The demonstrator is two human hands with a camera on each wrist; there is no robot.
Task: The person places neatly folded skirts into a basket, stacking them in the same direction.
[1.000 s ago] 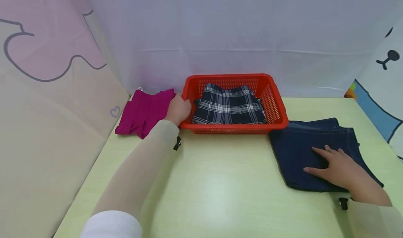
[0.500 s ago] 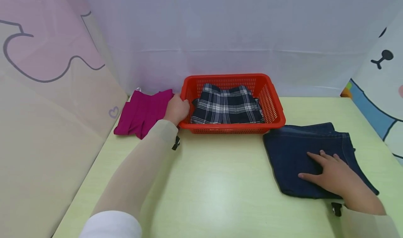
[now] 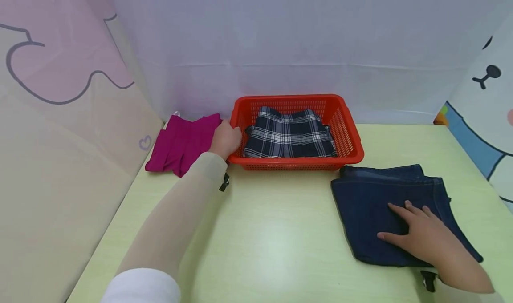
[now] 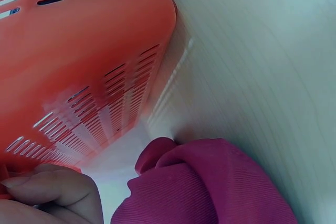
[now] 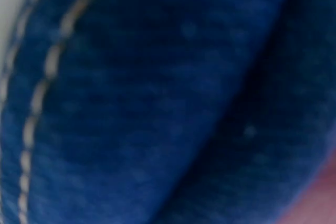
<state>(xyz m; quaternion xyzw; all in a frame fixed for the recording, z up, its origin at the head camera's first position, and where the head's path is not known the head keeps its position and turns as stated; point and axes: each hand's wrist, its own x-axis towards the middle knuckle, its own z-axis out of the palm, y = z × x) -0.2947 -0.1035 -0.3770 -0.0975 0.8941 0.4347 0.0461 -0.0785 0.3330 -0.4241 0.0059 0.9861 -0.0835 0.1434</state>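
My left hand (image 3: 226,139) grips the left rim of a red plastic basket (image 3: 296,161), thumb over the edge. In the left wrist view, its curled fingers (image 4: 60,187) pinch the basket's rim. Inside the basket lies a folded black-and-white plaid garment (image 3: 286,134). Spread flat on a folded pair of dark blue jeans (image 3: 370,223), at the right of the table, is my right hand (image 3: 426,234). Only close denim (image 5: 142,93) with pale stitching fills most of the right wrist view.
A folded magenta garment (image 3: 184,143) lies left of the basket, close beside my left hand. Behind the basket stands a pale cloth wall (image 3: 288,40). A printed side panel (image 3: 80,169) borders the table (image 3: 264,232) on the left.
The jeans and my right hand on them have slid toward me and a little left, away from the basket. My left hand and the basket are nearly unmoved.
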